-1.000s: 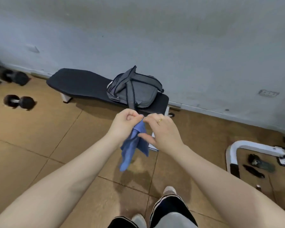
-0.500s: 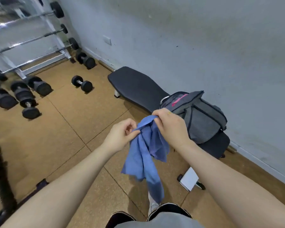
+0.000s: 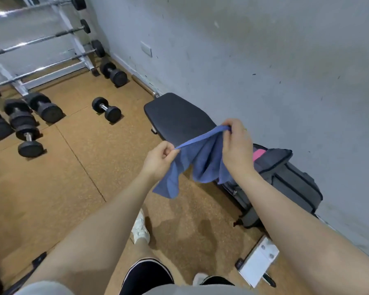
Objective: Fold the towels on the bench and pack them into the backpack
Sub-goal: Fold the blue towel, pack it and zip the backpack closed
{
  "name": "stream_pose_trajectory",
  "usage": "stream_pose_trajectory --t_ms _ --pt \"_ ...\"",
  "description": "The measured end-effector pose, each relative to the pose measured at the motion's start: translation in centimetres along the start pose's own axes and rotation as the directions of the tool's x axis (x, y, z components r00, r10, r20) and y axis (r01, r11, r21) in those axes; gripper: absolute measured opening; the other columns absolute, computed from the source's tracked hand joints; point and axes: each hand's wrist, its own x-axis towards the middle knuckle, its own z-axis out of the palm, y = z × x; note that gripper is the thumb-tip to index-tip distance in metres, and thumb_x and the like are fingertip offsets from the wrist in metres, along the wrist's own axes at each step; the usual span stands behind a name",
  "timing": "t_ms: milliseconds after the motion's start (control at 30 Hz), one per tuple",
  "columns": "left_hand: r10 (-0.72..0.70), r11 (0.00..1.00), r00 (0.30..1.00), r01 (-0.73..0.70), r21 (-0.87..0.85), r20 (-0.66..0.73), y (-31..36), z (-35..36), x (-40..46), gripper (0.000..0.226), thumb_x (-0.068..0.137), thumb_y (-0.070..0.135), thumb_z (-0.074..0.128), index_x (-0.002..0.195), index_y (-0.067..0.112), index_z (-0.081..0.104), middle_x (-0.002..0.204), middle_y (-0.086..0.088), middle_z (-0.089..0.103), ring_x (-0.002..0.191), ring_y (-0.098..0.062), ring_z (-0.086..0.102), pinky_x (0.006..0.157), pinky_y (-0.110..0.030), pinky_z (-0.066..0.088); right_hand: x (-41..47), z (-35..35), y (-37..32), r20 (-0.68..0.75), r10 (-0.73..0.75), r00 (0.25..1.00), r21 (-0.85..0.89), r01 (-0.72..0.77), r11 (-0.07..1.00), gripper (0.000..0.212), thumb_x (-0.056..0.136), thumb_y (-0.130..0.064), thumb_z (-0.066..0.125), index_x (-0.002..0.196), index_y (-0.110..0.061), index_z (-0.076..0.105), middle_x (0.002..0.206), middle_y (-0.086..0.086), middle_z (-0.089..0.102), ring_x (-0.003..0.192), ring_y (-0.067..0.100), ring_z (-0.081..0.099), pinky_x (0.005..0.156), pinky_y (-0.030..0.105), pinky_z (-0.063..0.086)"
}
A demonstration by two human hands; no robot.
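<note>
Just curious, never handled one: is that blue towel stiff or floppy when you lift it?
Probably floppy: the blue towel sags in loose folds between the left hand and right hand, only its top edge pulled taut. Likely light too, since a fingertip pinch at each end holds it up.

Hidden and cropped parts, head view.

Blue towel (image 3: 197,161) covers the near edge of the bench (image 3: 177,118) and part of the grey backpack (image 3: 290,179); right hand (image 3: 237,149) hides the towel's far corner, and the pink item (image 3: 258,155) in the backpack's opening is mostly covered, can't tell what it is. Barbell rack (image 3: 41,50) cut by the top and left edges. Dumbbells (image 3: 19,120) at left partly cropped. Both forearms run off the bottom edge. Bench's white foot plate (image 3: 258,265) partly behind the right arm.
</note>
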Motion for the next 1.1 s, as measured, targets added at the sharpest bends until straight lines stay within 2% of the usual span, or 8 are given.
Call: stream_pose_trajectory --t_ms 167,333,467,600,733,833,1000,1100 --pt "0.099 0.99 0.983 -0.081 -0.115 0.155 -2.2 -2.6 9.5 0.022 0.096 0.02 0.045 0.075 0.017 0.043 0.071 0.005 0.042 0.063 -0.005 0.038 0.061 -0.016 0.034 7.6 2.8 0.8 -0.075 0.112 0.991 -0.136 -0.121 0.983 0.023 0.098 -0.016 0.035 0.115 -0.011 0.05 0.118 0.007 0.055 0.103 0.027 0.051 0.086 0.038 0.039" --pt "0.225 0.95 0.906 -0.286 0.124 0.358 -3.4 -7.6 19.7 0.025 0.09 0.025 0.056 0.069 0.019 0.044 0.061 0.008 0.042 0.056 -0.006 0.037 0.054 -0.014 0.033 13.9 6.6 0.8 -0.285 0.264 0.922 -0.008 -0.278 0.961 0.018 0.098 -0.012 0.034 0.105 -0.007 0.05 0.101 0.009 0.055 0.094 0.027 0.051 0.079 0.034 0.037" --pt "0.161 0.929 0.855 -0.3 0.218 0.493 -5.5 -10.9 27.1 0.032 0.091 0.028 0.055 0.066 0.01 0.044 0.059 0.005 0.038 0.053 -0.008 0.033 0.049 -0.017 0.028 17.0 9.6 1.2 -0.211 0.324 0.922 -0.299 -0.377 0.877 0.024 0.099 -0.018 0.033 0.114 -0.007 0.049 0.111 0.016 0.057 0.1 0.035 0.052 0.079 0.042 0.041" --pt "0.081 0.92 0.843 -0.268 0.286 0.531 -7.6 -11.8 32.4 0.039 0.09 0.028 0.056 0.062 0.009 0.038 0.056 0.001 0.03 0.053 -0.013 0.029 0.051 -0.025 0.021 16.7 12.1 2.7 -0.029 0.369 0.929 -0.601 -0.311 0.736 0.029 0.097 -0.033 0.04 0.111 -0.01 0.05 0.105 0.01 0.06 0.101 0.029 0.055 0.066 0.032 0.032" --pt "0.044 0.827 0.735 -0.407 0.388 0.677 -9.7 -11.5 36.6 0.041 0.089 0.03 0.058 0.057 0.015 0.037 0.054 0.003 0.034 0.052 -0.012 0.033 0.051 -0.026 0.022 17.0 14.8 5.8 0.203 0.438 0.875 -0.509 -0.288 0.811 0.031 0.093 -0.038 0.048 0.099 -0.009 0.055 0.084 0.009 0.061 0.083 0.029 0.058 0.06 0.032 0.03" --pt "-0.028 0.601 0.675 -0.578 0.552 0.737 -11.2 -10.1 40.5 0.044 0.091 0.041 0.049 0.056 0.02 0.033 0.053 0.003 0.036 0.05 -0.01 0.033 0.049 -0.028 0.023 20.1 17.1 8.1 0.202 0.507 0.838 -0.481 -0.366 0.797 0.029 0.093 -0.038 0.049 0.091 -0.01 0.054 0.069 0.0 0.049 0.074 0.024 0.05 0.06 0.033 0.03" --pt "-0.062 0.535 0.75 -0.532 0.656 0.659 -12.7 -5.0 48.2 0.041 0.092 0.039 0.043 0.059 0.02 0.028 0.062 0.005 0.035 0.064 -0.019 0.039 0.057 -0.03 0.026 27.4 20.8 14.9 0.221 0.575 0.788 -0.599 -0.355 0.717 0.023 0.095 -0.037 0.038 0.097 -0.017 0.05 0.096 0.004 0.061 0.093 0.028 0.057 0.063 0.031 0.033" --pt "-0.084 0.547 0.76 -0.506 0.667 0.645 -14.0 -0.6 53.2 0.036 0.091 0.03 0.043 0.061 0.019 0.027 0.067 0.005 0.033 0.072 -0.02 0.041 0.06 -0.029 0.028 31.4 22.3 20.2 0.307 0.646 0.698 -0.563 -0.414 0.715 0.019 0.092 -0.032 0.04 0.078 -0.021 0.045 0.082 0.002 0.055 0.081 0.025 0.053 0.055 0.031 0.031"
